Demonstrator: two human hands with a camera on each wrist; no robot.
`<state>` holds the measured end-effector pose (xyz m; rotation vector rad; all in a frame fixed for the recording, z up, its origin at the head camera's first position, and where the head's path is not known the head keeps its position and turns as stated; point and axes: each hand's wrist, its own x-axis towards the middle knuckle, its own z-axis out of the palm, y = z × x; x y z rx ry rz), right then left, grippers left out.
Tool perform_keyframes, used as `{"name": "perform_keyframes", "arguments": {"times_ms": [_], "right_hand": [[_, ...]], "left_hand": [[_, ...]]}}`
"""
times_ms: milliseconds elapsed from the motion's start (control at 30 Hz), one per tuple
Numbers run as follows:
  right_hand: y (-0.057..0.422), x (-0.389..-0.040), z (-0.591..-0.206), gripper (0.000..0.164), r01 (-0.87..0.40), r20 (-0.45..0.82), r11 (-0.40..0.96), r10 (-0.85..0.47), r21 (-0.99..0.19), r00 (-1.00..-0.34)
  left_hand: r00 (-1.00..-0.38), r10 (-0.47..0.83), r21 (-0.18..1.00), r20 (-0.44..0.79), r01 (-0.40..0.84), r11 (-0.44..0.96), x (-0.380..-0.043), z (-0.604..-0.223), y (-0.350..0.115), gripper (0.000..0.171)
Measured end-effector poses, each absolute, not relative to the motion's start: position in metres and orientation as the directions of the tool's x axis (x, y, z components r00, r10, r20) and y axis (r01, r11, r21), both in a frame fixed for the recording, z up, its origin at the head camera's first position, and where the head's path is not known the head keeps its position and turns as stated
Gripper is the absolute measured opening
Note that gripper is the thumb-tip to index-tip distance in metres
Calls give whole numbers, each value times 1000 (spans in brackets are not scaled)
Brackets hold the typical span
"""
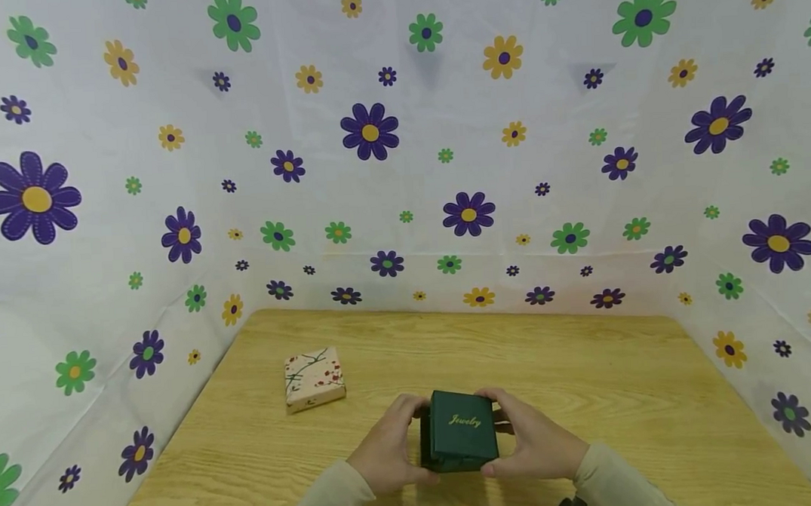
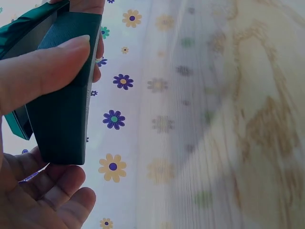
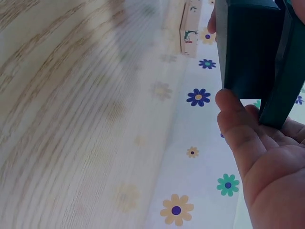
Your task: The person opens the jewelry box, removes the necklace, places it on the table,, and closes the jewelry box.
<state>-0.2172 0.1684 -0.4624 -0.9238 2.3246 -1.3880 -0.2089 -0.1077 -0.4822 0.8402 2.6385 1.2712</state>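
Observation:
A dark green jewelry box [image 1: 463, 439] with gold "Jewelry" lettering on its lid is held between both hands near the front of the table. At its left side the left hand [image 1: 389, 448] grips it, the thumb [image 2: 52, 67] lying along one side and the other fingers reaching around. The right hand [image 1: 539, 443] holds the opposite side, with fingers [image 3: 243, 129] against its edge. Both wrist views show a gap between the lid [image 3: 286, 71] and the body [image 2: 66, 114], with the lid at a slant.
A flat, cream box [image 1: 314, 378] with a red-blossom and branch print lies on the wooden table [image 1: 553, 360], back and to the left of the hands. White cloth [image 1: 402, 185] printed with flowers hangs behind the table and along both sides.

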Motion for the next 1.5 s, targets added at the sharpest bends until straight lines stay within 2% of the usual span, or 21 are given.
{"name": "perform_keyframes", "arguments": {"times_ms": [233,467,667,1067,1500], "right_hand": [[175,-219,-460,89,-372,85,388,-587,-843,-805],[190,-223,-455,95,-374,132,411,-508,-832,-851],[207,-228,-451,92,-367,154,461,-435,-808,-887],[240,-237,-453,87,-371,194,477,-380,-797,-905],[295,-241,-459,86,-257,136,572,-246,-779,-960]], "left_hand": [[-855,503,701,122,433,566,-208,-484,-110,95],[-823,534,664,195,511,546,-208,-488,-112,91],[-823,529,651,209,521,552,-208,-489,-114,92],[-841,505,640,193,498,585,-210,-495,-118,93],[-830,514,625,217,523,580,-210,-496,-118,93]]}}
